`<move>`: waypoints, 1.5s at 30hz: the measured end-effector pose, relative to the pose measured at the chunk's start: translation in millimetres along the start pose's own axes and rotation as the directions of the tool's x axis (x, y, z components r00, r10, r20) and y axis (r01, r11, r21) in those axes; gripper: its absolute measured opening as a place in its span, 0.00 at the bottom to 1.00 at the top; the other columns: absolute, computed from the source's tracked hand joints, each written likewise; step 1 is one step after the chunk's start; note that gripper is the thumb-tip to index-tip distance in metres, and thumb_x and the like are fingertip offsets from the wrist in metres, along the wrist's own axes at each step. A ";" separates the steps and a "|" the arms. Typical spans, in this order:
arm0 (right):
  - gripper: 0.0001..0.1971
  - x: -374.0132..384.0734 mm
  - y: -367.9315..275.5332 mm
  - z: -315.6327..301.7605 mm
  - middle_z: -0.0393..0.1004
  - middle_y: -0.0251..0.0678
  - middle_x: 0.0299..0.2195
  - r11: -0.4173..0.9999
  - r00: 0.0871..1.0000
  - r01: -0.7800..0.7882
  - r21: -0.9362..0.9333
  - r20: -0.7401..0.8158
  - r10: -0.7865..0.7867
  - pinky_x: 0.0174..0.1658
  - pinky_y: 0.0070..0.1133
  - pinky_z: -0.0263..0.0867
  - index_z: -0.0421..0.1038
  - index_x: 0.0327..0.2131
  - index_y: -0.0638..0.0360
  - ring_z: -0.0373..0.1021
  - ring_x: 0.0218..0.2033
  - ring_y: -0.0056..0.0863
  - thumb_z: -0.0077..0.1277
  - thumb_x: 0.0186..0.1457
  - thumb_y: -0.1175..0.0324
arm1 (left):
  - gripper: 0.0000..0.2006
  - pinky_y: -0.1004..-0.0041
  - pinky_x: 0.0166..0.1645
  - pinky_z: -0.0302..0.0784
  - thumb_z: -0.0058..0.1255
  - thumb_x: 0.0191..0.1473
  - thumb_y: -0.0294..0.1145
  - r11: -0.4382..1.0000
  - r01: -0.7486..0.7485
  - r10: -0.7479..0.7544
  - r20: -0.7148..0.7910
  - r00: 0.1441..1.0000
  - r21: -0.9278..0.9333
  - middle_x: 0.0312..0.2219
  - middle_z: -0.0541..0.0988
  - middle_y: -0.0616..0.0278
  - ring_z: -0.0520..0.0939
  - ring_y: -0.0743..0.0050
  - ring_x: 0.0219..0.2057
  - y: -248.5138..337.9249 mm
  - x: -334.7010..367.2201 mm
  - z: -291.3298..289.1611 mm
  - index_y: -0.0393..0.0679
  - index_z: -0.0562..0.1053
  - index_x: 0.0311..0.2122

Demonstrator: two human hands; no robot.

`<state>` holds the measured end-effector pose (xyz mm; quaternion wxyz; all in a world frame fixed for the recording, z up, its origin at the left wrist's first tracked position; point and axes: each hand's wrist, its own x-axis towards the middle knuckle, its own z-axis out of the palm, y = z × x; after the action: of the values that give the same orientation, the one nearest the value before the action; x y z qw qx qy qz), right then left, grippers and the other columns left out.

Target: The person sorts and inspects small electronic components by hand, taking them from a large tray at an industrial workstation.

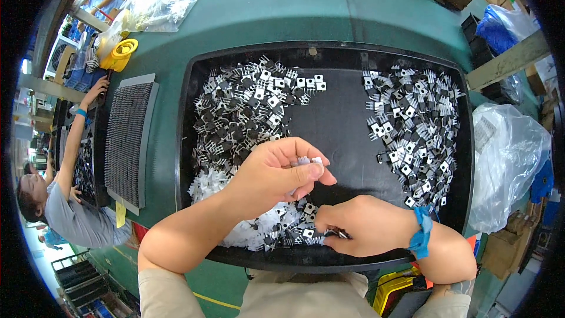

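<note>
A wide black tray [347, 141] in front of me holds loose transistors with black bodies, metal tabs and thin legs. Over its middle, my left hand [282, 171] pinches small whitish pieces [303, 161] between thumb and fingers; their exact kind is hard to make out. Lower and to the right, my right hand [368, 224], with a blue band at the wrist, has its fingertips closed on a transistor [338, 233] at the edge of the near pile [303, 224]. Small white plastic pieces [250, 234] are heaped at the near left, partly hidden by my left forearm.
One large transistor heap [235, 112] fills the tray's left, another [418, 129] its right. Further left lies a rack [130, 141] packed with dark parts. A clear plastic bag [506, 165] sits right of the tray. A co-worker [76, 194] reaches across at the far left.
</note>
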<state>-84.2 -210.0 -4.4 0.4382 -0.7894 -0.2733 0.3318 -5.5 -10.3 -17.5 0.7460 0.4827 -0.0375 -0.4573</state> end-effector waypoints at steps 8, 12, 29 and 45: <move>0.09 -7.2 -11.2 -16.0 0.73 0.40 0.25 0.975 0.653 0.215 -0.052 -0.735 -0.183 0.27 0.21 0.67 0.71 0.33 0.62 0.72 0.24 0.30 0.54 0.44 0.81 | 0.08 0.86 0.21 0.60 0.48 0.58 0.31 0.996 0.085 -0.085 -0.007 0.996 0.020 0.30 0.79 0.59 0.70 0.89 0.21 5.6 -1.9 2.4 0.38 0.73 0.38; 0.09 -4.9 -9.0 -10.7 0.73 0.40 0.26 0.978 0.608 0.208 -0.011 -0.782 -0.138 0.28 0.21 0.67 0.72 0.33 0.62 0.72 0.25 0.31 0.54 0.45 0.80 | 0.08 0.86 0.21 0.59 0.47 0.59 0.32 0.996 0.080 -0.082 0.053 0.995 0.035 0.29 0.79 0.60 0.69 0.88 0.21 2.9 -1.4 3.2 0.39 0.73 0.38; 0.09 1.6 -4.7 -1.4 0.74 0.41 0.28 0.977 0.622 0.213 0.022 -0.774 -0.118 0.30 0.22 0.68 0.71 0.34 0.63 0.74 0.27 0.33 0.55 0.46 0.81 | 0.08 0.86 0.21 0.61 0.47 0.59 0.31 0.995 0.078 -0.081 0.056 0.995 0.062 0.29 0.79 0.61 0.70 0.88 0.21 2.0 -3.3 6.0 0.37 0.73 0.39; 0.07 1.2 -1.2 -7.1 0.74 0.38 0.28 0.971 0.674 0.197 0.135 -0.738 -0.034 0.32 0.20 0.67 0.72 0.34 0.62 0.73 0.29 0.27 0.54 0.49 0.78 | 0.04 0.86 0.23 0.63 0.51 0.52 0.26 0.988 0.064 -0.061 -0.026 0.998 0.140 0.26 0.79 0.62 0.71 0.91 0.21 4.1 -3.9 5.0 0.38 0.73 0.33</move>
<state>-78.2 -212.2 -0.8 0.6089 -0.7880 -0.0900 -0.0130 -7.6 -10.4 -10.2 0.6957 0.5399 -0.0467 -0.4715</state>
